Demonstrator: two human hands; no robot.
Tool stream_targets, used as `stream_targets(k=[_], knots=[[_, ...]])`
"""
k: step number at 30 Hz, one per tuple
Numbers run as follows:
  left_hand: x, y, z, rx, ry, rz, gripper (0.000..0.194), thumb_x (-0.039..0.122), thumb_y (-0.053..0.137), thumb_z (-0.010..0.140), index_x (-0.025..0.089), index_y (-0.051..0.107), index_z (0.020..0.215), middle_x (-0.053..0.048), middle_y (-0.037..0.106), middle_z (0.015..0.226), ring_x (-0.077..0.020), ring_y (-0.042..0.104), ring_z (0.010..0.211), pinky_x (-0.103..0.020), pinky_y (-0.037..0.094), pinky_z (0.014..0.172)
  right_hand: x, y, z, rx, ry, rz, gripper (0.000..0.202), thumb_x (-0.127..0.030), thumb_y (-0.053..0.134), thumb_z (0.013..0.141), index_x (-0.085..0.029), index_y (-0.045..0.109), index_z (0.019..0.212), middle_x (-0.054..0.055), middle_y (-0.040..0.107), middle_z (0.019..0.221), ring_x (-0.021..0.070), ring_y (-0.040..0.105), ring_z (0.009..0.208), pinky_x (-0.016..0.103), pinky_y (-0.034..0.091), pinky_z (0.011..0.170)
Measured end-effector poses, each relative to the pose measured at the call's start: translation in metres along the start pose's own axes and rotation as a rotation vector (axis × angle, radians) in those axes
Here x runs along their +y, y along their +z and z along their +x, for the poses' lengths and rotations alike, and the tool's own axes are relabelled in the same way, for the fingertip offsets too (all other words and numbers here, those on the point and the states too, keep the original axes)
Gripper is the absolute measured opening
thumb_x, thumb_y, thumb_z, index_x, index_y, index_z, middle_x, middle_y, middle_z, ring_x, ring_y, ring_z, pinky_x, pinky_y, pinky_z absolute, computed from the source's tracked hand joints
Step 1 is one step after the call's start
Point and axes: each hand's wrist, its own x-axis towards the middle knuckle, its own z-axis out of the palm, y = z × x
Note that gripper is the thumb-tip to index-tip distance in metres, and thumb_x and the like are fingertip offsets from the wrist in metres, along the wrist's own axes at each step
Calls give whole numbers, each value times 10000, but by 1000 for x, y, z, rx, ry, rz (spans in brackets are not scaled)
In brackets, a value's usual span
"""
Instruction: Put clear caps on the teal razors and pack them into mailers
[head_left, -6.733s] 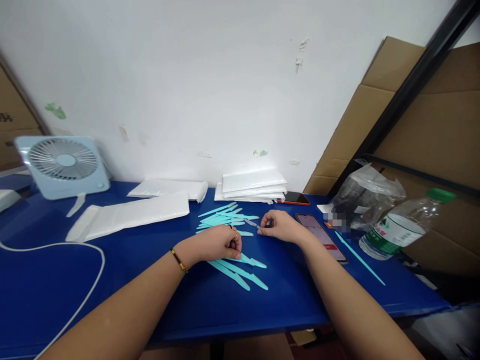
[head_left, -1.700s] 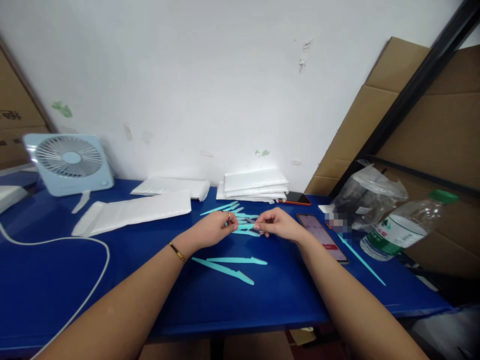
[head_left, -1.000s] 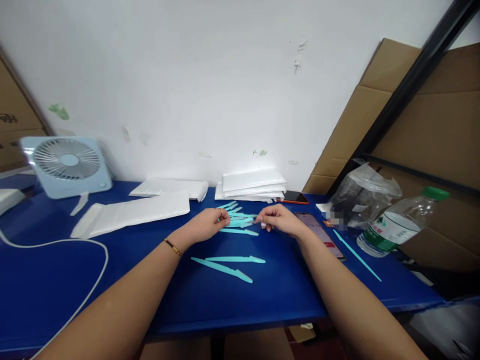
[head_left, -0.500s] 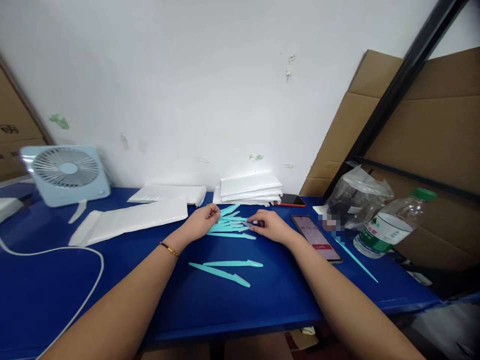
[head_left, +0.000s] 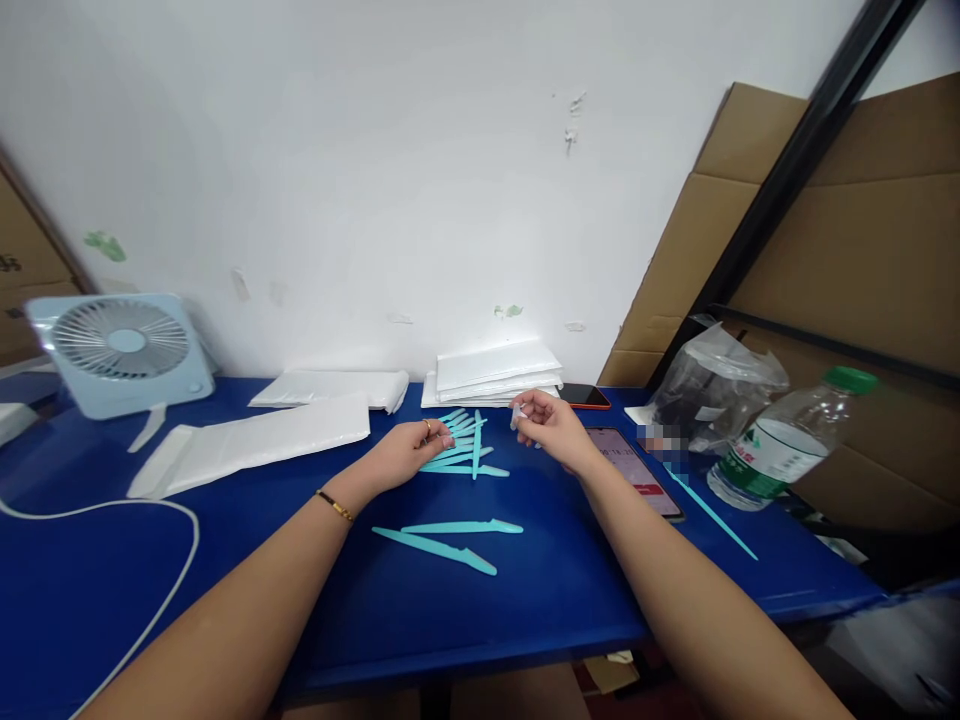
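Several turquoise eyebrow razors (head_left: 459,456) lie fanned out in a pile on the blue table. One razor (head_left: 477,446) lies crosswise over the others. My left hand (head_left: 420,448) is at the pile's left side, thumb and fingers pinched together at the handle ends; what sits between the fingertips is hidden. To the right of the pile, raised a little, my right hand (head_left: 547,425) pinches a small translucent plastic piece (head_left: 516,416) in its fingertips. Two separate razors (head_left: 450,550) lie nearer to me, their narrow ends pointing left.
White padded mailers (head_left: 499,368) are stacked by the wall, with more mailers (head_left: 262,440) at left. A phone (head_left: 637,470) lies right of my right hand, near a water bottle (head_left: 787,440) and another razor (head_left: 712,512). A fan (head_left: 127,350) and a white cable (head_left: 193,560) are left.
My right hand has lifted away from the pile, up and to the right, with the small translucent piece. A razor now lies crosswise on the pile. My left hand has barely moved.
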Motion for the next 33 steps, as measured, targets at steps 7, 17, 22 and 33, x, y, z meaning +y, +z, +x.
stream_targets(k=[7, 17, 22, 33], knots=[[0, 0, 1, -22, 30, 17, 449, 494, 288, 868, 180, 607, 829, 9, 531, 717, -110, 437, 582, -217, 338, 568, -9, 13, -4, -3, 64, 370, 229, -352, 642, 712, -169, 524, 785, 23, 642, 702, 188, 669, 699, 258, 507, 595], [8, 2, -1, -20, 36, -36, 462, 527, 312, 851, 175, 602, 777, -1, 574, 732, -139, 514, 652, -228, 387, 620, -3, 24, -7, -77, 129, 449, 247, -338, 700, 678, -159, 568, 785, 22, 656, 701, 182, 669, 721, 266, 512, 625], [9, 6, -1, -49, 54, 1, 457, 494, 271, 880, 188, 608, 831, 23, 502, 646, -114, 448, 561, -219, 362, 568, 0, 29, -7, -183, 122, 314, 260, -366, 691, 682, -145, 607, 790, 32, 658, 688, 137, 629, 626, 217, 451, 528], [21, 1, -11, -13, 67, 170, 348, 465, 482, 783, 222, 605, 999, -41, 588, 947, -174, 557, 784, -270, 434, 683, 9, -52, 3, 35, -3, -845, 135, -207, 604, 681, -181, 682, 789, 44, 649, 816, 164, 581, 699, 254, 426, 630]])
